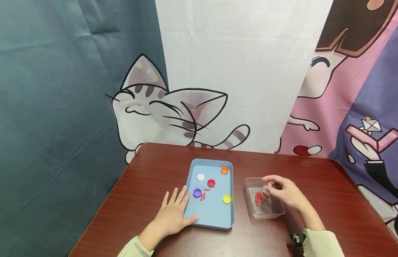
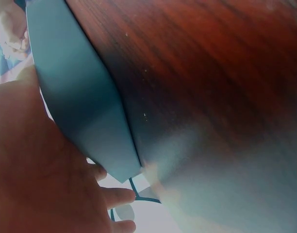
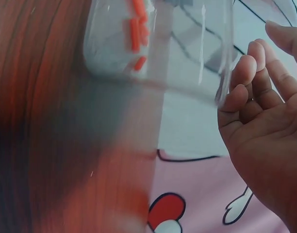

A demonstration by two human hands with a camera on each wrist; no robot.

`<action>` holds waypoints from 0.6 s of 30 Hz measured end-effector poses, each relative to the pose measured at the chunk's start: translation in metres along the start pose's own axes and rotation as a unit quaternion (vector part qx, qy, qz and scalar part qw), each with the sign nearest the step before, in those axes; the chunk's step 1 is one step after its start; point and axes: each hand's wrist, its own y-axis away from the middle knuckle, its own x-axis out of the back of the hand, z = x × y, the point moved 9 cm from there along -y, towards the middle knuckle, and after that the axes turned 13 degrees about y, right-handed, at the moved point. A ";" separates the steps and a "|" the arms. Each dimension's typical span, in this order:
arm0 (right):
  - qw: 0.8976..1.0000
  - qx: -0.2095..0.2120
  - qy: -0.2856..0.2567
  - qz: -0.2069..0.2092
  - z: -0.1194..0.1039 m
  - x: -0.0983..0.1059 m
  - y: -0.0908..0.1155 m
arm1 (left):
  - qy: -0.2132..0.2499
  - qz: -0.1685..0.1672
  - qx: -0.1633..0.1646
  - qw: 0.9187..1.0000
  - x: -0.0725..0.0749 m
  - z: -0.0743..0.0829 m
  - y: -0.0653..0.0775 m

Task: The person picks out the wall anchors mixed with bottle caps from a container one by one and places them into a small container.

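Observation:
My left hand [image 1: 171, 217] lies with spread, straight fingers along the left edge of the blue tray [image 1: 209, 218], its thumb at the near left corner. In the left wrist view the tray's outer wall [image 2: 75, 82] runs past the palm. On the tray, three short red sticks [image 1: 204, 196] lie near a purple cap [image 1: 197, 193]. My right hand [image 1: 287, 192] hovers over a clear plastic box [image 1: 266, 215] that holds several red sticks [image 1: 257, 198]. Its fingers are bent loosely, and the right wrist view shows the thumb [image 3: 287, 39] apart from them with nothing between.
Also on the tray are a white cap [image 1: 200, 177], a red cap [image 1: 211, 183], an orange cap [image 1: 224, 170] and a yellow cap [image 1: 226, 199]. The box stands right of the tray on a brown wooden table [image 1: 160, 160]. Behind it hangs a printed cartoon curtain [image 1: 199, 57].

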 end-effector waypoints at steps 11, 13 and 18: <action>0.999 0.032 0.007 -0.027 -0.025 -0.023 -0.017 | -0.007 0.002 0.001 1.000 -0.002 -0.003 -0.001; 0.999 0.028 0.000 -0.032 -0.028 -0.027 -0.020 | -0.007 0.000 0.001 1.000 -0.002 -0.003 0.000; 0.999 0.025 -0.016 -0.034 -0.038 -0.036 -0.025 | -0.002 -0.003 0.002 1.000 -0.002 -0.003 0.000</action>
